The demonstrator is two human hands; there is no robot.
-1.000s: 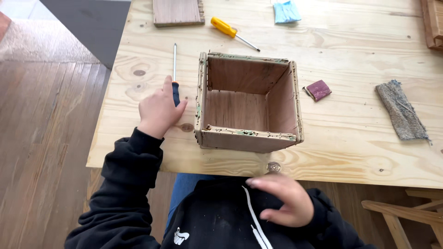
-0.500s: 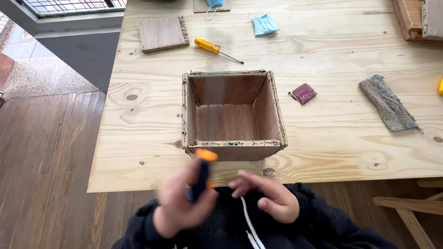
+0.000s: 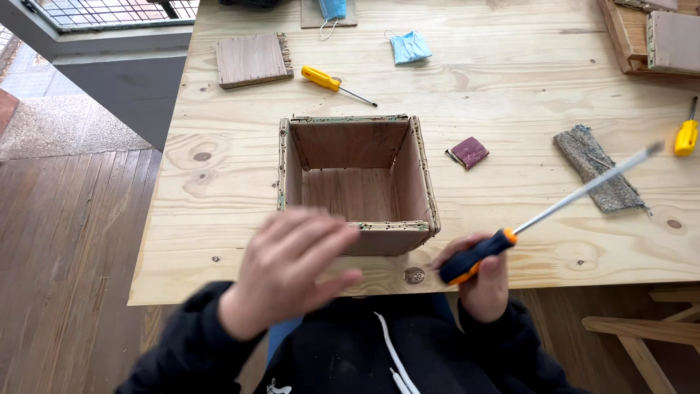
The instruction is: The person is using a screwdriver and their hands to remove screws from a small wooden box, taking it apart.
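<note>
An open-topped wooden box (image 3: 356, 182) stands near the front edge of a pale plywood table (image 3: 510, 87). My right hand (image 3: 481, 281) grips the black-and-orange handle of a long screwdriver (image 3: 543, 214); its shaft slants up and to the right over the table. My left hand (image 3: 292, 266), blurred and with fingers spread, hovers in front of the box's near wall and holds nothing. Dark sleeves cover both arms.
On the table lie a yellow-handled screwdriver (image 3: 332, 82), a small wooden board (image 3: 251, 60), a blue face mask (image 3: 408, 47), a dark red sanding block (image 3: 469, 152), a grey rough strip (image 3: 598, 168) and a yellow tool (image 3: 686, 135). Wooden pieces (image 3: 656, 36) sit at the back right. Plank floor lies left.
The screwdriver went from my left hand at the box's left side, through both hands at my chest, into my right hand. My left hand let go and rose before the box.
</note>
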